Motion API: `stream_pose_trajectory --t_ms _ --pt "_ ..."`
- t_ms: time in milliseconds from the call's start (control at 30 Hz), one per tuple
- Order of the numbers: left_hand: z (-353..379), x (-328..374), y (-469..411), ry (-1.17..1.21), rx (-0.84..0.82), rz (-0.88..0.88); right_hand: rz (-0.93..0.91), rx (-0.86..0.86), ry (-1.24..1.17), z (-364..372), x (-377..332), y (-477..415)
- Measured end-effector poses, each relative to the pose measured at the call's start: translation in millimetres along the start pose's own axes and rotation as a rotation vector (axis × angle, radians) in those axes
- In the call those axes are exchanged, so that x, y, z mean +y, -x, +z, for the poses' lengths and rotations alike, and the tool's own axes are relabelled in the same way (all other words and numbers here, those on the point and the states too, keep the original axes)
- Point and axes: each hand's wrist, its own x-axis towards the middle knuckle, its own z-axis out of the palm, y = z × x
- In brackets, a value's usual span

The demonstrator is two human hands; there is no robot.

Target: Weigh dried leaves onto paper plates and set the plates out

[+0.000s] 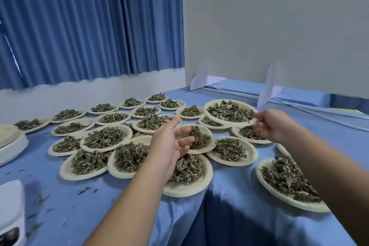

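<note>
Paper plate [229, 100] of dried leaves [229, 113], rim pinched by the right hand [273, 124]; left hand [169, 144] hovers, fingers loosely spread.

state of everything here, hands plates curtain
left hand: open, holds nothing
right hand: grips rim of held plate
held plate: full of leaves, over other plates
table plates: filled, some overlapping
plate stack: empty
curtain: drawn shut

Blue-cloth table [79, 195]: overlapping leaf-filled paper plates [64, 170], empty plate stack [12, 144] far left, grey divider [279, 36] at back, loose crumbs [83, 190].
</note>
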Motion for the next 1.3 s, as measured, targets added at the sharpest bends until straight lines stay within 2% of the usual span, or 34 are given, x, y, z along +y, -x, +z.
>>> stream_pose_trajectory --t_ms 167,400,633,733,867,1067,1300 --pt "-8.8 -2.2 -4.7 -0.037 0.065 0.01 0.079 0.096 0.021 7.6 29.0 -41.6" --pt "-22.4 2.1 -6.6 -0.064 0.072 0.06 0.123 0.183 0.114 27.3 43.2 -74.7" --pt "-36.1 7.2 -7.9 -0.051 0.098 0.081 0.237 0.098 0.208 26.4 40.0 -76.6" --pt "-37.8 5.4 -7.7 -0.039 0.111 0.074 0.223 0.082 0.283 22.9 35.5 -74.0" --pt "-40.5 2.4 -5.4 -0.018 0.116 0.057 0.117 0.127 0.453 14.4 34.9 -70.2" --pt "-60.7 12.1 6.2 -0.024 0.11 0.085 -0.061 0.135 0.463 35.2 12.2 -33.7" --pt "-136.0 50.6 26.4 -0.001 0.272 0.175 -0.217 -0.204 0.258 160.9 15.3 32.8"
